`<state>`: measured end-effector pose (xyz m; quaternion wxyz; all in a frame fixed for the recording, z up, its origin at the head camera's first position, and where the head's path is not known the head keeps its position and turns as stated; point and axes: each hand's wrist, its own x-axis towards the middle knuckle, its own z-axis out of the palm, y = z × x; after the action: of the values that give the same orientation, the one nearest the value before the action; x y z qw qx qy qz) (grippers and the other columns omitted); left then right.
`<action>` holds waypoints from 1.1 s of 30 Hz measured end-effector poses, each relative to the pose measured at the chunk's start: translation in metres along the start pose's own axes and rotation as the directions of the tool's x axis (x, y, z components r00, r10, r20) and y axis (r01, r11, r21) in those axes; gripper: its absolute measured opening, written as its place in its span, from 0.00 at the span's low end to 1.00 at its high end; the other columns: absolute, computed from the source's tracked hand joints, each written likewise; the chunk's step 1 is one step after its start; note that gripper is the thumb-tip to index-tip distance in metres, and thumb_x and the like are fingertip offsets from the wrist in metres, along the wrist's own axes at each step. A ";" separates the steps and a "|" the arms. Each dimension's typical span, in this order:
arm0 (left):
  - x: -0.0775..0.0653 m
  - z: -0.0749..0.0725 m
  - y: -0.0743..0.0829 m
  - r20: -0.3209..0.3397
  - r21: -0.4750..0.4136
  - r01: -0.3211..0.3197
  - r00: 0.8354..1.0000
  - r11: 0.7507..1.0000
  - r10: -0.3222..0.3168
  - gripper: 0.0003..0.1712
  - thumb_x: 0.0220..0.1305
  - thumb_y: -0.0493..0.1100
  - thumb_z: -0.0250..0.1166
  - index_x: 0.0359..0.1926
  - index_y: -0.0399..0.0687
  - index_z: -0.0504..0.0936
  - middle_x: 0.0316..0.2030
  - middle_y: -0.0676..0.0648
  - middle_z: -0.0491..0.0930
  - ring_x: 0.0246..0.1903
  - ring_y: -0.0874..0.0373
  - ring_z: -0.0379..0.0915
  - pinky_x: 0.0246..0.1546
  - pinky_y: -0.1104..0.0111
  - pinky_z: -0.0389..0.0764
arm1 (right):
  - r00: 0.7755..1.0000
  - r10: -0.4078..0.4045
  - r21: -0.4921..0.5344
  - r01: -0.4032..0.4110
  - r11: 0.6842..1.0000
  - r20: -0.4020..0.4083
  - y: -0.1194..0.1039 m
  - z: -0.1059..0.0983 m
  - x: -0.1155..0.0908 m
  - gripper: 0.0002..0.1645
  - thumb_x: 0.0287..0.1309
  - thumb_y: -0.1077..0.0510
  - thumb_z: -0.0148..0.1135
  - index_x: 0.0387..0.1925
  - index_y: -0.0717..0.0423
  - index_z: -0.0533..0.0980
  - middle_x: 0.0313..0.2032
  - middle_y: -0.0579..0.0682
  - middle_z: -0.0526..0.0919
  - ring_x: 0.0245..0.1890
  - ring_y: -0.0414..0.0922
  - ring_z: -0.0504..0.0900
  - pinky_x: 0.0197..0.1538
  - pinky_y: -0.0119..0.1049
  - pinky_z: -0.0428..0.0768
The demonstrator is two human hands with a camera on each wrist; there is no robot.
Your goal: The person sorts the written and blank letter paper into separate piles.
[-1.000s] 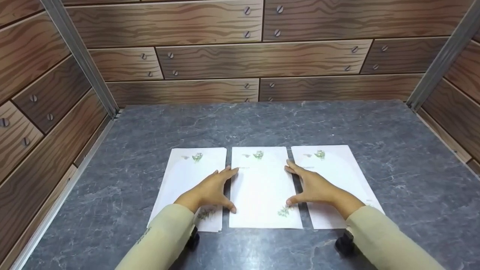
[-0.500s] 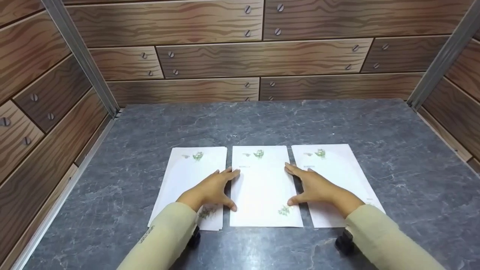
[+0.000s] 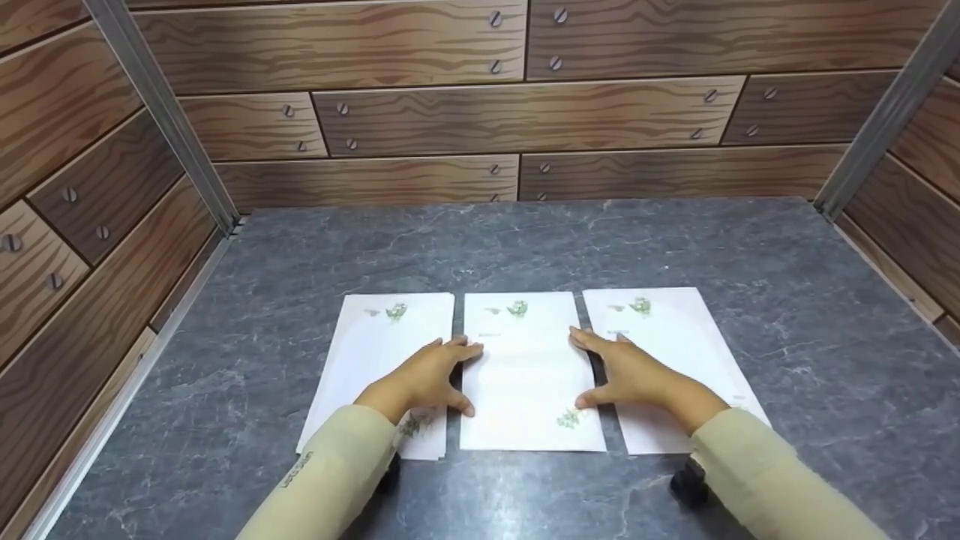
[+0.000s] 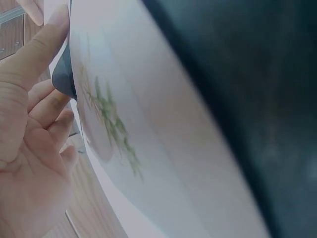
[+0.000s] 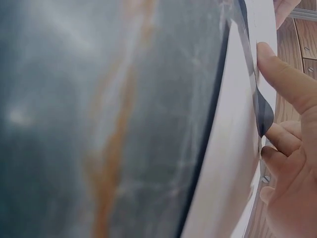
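Three white stacks of printed paper lie side by side on the dark marbled table. In the head view my left hand (image 3: 427, 379) reaches over the left stack (image 3: 360, 352), its thumb and forefinger spread at the left edge of the middle stack (image 3: 525, 382). Mirroring it, my right hand (image 3: 634, 375) lies over the right stack (image 3: 679, 326), with thumb and fingertips at the middle stack's right edge. Both hands keep their fingers extended. Green leaf prints mark the sheets; one leaf print (image 4: 114, 124) appears close up in the left wrist view.
The grey marbled table (image 3: 525, 247) extends behind and beside the paper. Wood-patterned panels (image 3: 517, 116) enclose it at the back and both sides, with metal posts (image 3: 169, 127) at the corners. Dark wrist devices (image 3: 690, 484) sit under the sleeves.
Both hands stay at the middle stack's edges. The left forefinger has shifted slightly right and nearer over the top sheet. The three stacks lie practically as before.
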<state>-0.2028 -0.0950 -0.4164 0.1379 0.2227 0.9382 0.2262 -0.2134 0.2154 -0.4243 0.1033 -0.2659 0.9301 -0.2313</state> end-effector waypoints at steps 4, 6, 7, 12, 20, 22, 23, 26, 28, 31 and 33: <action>-0.001 0.002 0.001 -0.032 0.012 -0.002 0.999 1.000 0.002 0.54 0.39 0.52 0.80 0.69 0.49 0.65 0.62 0.42 0.69 0.61 0.46 0.62 0.66 0.54 0.57 | 1.000 -0.009 -0.034 0.008 0.999 -0.027 -0.002 0.000 0.000 0.66 0.37 0.38 0.76 0.71 0.62 0.54 0.66 0.57 0.64 0.66 0.59 0.61 0.67 0.59 0.48; -0.001 0.002 0.002 -0.044 0.015 0.004 0.999 1.000 -0.003 0.55 0.38 0.51 0.81 0.69 0.50 0.66 0.55 0.44 0.74 0.51 0.51 0.66 0.62 0.55 0.63 | 0.999 0.000 -0.057 -0.003 0.998 -0.043 -0.004 0.000 -0.001 0.66 0.37 0.37 0.76 0.71 0.61 0.55 0.65 0.55 0.67 0.64 0.57 0.63 0.61 0.56 0.54; -0.001 0.002 0.002 -0.045 0.009 0.011 0.999 1.000 -0.011 0.55 0.37 0.51 0.81 0.69 0.50 0.66 0.51 0.44 0.76 0.47 0.52 0.66 0.59 0.56 0.65 | 0.999 0.008 -0.066 -0.011 0.998 -0.049 -0.004 0.000 -0.001 0.66 0.36 0.37 0.76 0.71 0.60 0.55 0.64 0.53 0.69 0.62 0.56 0.65 0.57 0.54 0.56; 0.000 0.002 0.001 -0.041 -0.056 0.026 0.999 0.998 -0.028 0.53 0.38 0.47 0.81 0.68 0.49 0.67 0.37 0.49 0.72 0.36 0.56 0.64 0.44 0.62 0.73 | 0.998 0.034 -0.062 -0.037 0.997 -0.051 -0.007 -0.001 0.001 0.66 0.35 0.38 0.77 0.71 0.60 0.56 0.61 0.51 0.72 0.52 0.52 0.69 0.45 0.45 0.58; 0.004 0.005 -0.002 -0.070 -0.172 -0.024 0.997 0.985 0.012 0.45 0.45 0.39 0.78 0.66 0.41 0.69 0.37 0.49 0.79 0.36 0.58 0.72 0.41 0.66 0.77 | 0.999 0.038 0.005 -0.038 0.999 -0.038 -0.006 -0.002 0.003 0.62 0.41 0.46 0.77 0.70 0.65 0.54 0.62 0.54 0.72 0.49 0.52 0.76 0.54 0.58 0.61; 0.006 0.005 -0.002 -0.077 -0.200 -0.017 0.997 0.980 0.001 0.44 0.46 0.37 0.77 0.65 0.41 0.70 0.36 0.50 0.79 0.35 0.59 0.72 0.39 0.67 0.77 | 0.998 0.042 0.025 -0.041 0.999 -0.049 -0.005 -0.002 0.003 0.61 0.42 0.48 0.77 0.70 0.65 0.55 0.61 0.54 0.72 0.43 0.47 0.76 0.54 0.58 0.62; 0.006 0.005 -0.001 -0.080 -0.213 -0.010 0.997 0.977 -0.008 0.43 0.46 0.36 0.77 0.65 0.41 0.70 0.35 0.50 0.78 0.34 0.59 0.71 0.38 0.67 0.76 | 0.997 0.044 0.033 -0.042 0.999 -0.056 -0.004 -0.002 0.003 0.60 0.42 0.49 0.77 0.70 0.65 0.55 0.61 0.54 0.72 0.42 0.46 0.76 0.54 0.57 0.63; 0.008 0.006 0.000 -0.094 -0.254 0.019 0.995 0.967 -0.044 0.42 0.47 0.35 0.75 0.65 0.41 0.70 0.35 0.51 0.79 0.32 0.60 0.70 0.35 0.69 0.76 | 0.996 0.056 0.072 -0.050 0.996 -0.076 -0.004 0.000 0.003 0.58 0.43 0.52 0.77 0.70 0.65 0.55 0.63 0.55 0.71 0.41 0.44 0.77 0.54 0.54 0.68; 0.009 0.006 0.000 -0.107 -0.278 0.037 0.992 0.960 -0.069 0.40 0.48 0.34 0.75 0.65 0.42 0.71 0.39 0.50 0.80 0.31 0.60 0.71 0.33 0.70 0.76 | 0.994 0.069 0.103 -0.060 0.993 -0.088 -0.003 0.001 0.004 0.56 0.44 0.53 0.77 0.70 0.65 0.56 0.63 0.55 0.70 0.40 0.44 0.77 0.51 0.48 0.73; 0.010 0.006 0.001 -0.138 -0.321 0.054 0.985 0.946 -0.103 0.38 0.49 0.33 0.74 0.63 0.42 0.72 0.47 0.49 0.81 0.30 0.61 0.72 0.31 0.71 0.77 | 0.990 0.093 0.156 -0.076 0.985 -0.108 -0.003 0.003 0.004 0.54 0.45 0.55 0.76 0.70 0.63 0.57 0.62 0.55 0.71 0.38 0.43 0.76 0.44 0.41 0.76; 0.010 0.007 0.001 -0.167 -0.355 0.054 0.979 0.933 -0.120 0.37 0.49 0.33 0.74 0.63 0.42 0.73 0.52 0.47 0.79 0.30 0.61 0.73 0.31 0.71 0.78 | 0.987 0.105 0.179 -0.081 0.980 -0.125 -0.003 0.004 0.004 0.53 0.46 0.56 0.76 0.70 0.62 0.58 0.61 0.54 0.72 0.35 0.42 0.75 0.41 0.39 0.75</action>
<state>-0.2085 -0.0866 -0.4238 0.0971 0.1308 0.9010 0.4021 -0.2145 0.2093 -0.4266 0.0742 -0.1959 0.9227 -0.3236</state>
